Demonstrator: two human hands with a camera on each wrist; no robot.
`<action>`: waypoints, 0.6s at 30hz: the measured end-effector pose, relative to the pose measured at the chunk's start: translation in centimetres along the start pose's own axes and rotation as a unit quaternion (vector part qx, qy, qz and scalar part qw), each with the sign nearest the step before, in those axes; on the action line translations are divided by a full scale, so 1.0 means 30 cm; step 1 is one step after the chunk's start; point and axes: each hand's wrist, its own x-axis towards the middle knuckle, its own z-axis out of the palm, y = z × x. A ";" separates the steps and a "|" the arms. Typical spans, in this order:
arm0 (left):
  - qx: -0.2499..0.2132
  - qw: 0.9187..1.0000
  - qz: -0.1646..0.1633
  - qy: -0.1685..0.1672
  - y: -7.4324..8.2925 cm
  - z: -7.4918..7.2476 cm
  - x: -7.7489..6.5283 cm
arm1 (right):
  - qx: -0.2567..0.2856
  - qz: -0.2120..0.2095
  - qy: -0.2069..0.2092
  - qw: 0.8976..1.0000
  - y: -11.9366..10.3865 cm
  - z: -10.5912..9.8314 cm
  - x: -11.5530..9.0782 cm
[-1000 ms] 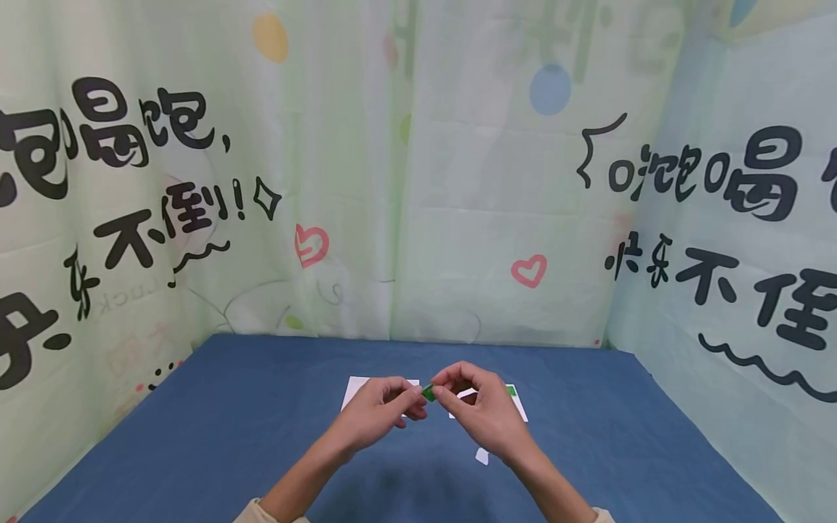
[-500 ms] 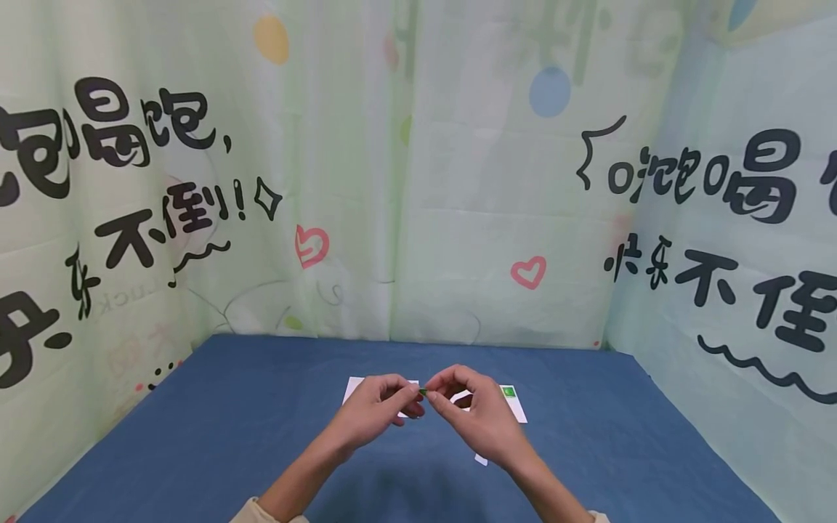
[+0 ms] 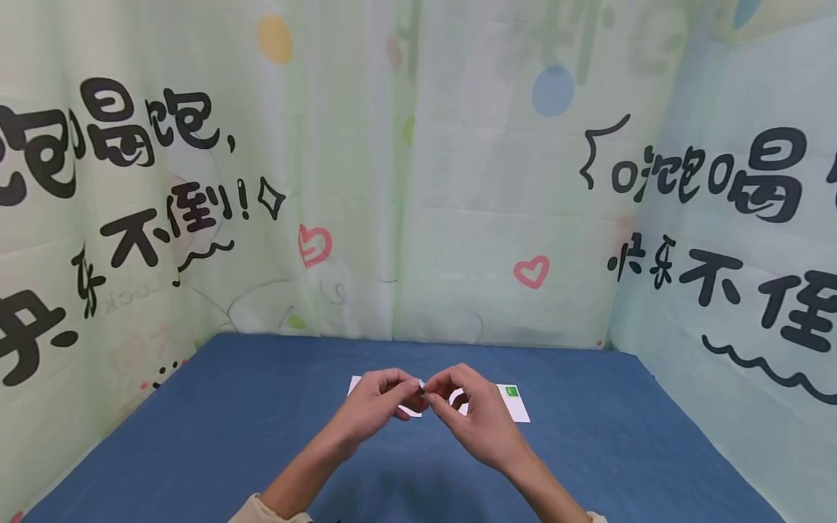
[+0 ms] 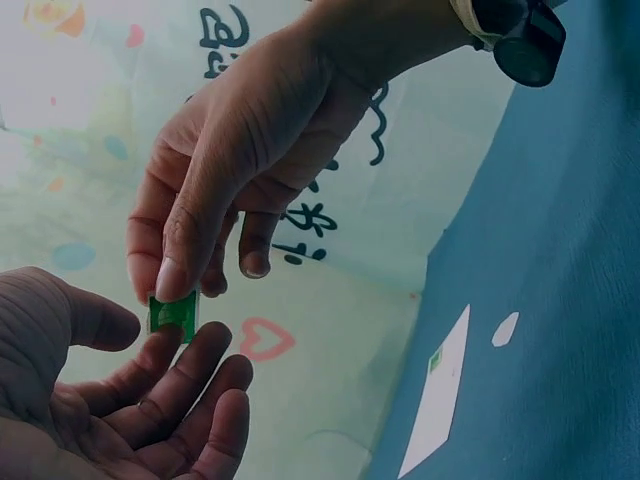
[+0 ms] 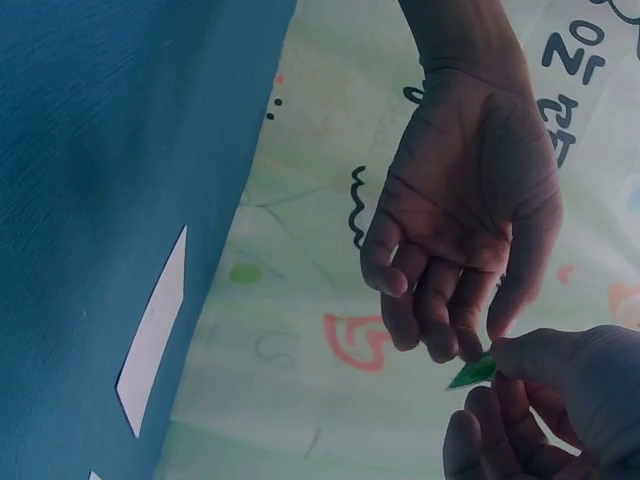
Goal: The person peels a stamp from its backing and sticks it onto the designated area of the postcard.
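Both hands meet in mid-air over the table's middle in the head view. My right hand (image 3: 480, 421) pinches a small green stamp (image 4: 176, 314) between thumb and forefinger. From the other side my left hand (image 3: 373, 410) has its thumb and forefinger at the stamp's edge, its other fingers loosely bent. The right wrist view shows the stamp tilted, with one green corner poking out beneath the fingertips. Fingers mostly cover it in the head view. Beyond the right hand lies a white envelope (image 3: 520, 408) bearing another green stamp (image 3: 511, 391).
A second white card or envelope (image 5: 153, 335), partly behind the left hand, lies on the blue table (image 3: 261, 421). A white paper scrap (image 4: 506, 330) rests near the stamped envelope. Printed curtains (image 3: 366, 181) enclose the back and sides.
The stamp has turned in my fingers, showing less green in the head view. Both hands stay nearly in place, the left rotating slightly. The scrap is now hidden behind the right arm there.
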 end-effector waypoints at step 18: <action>-0.016 1.000 0.007 0.000 0.008 0.006 -0.009 | -0.068 -0.102 0.028 0.992 0.012 0.016 0.005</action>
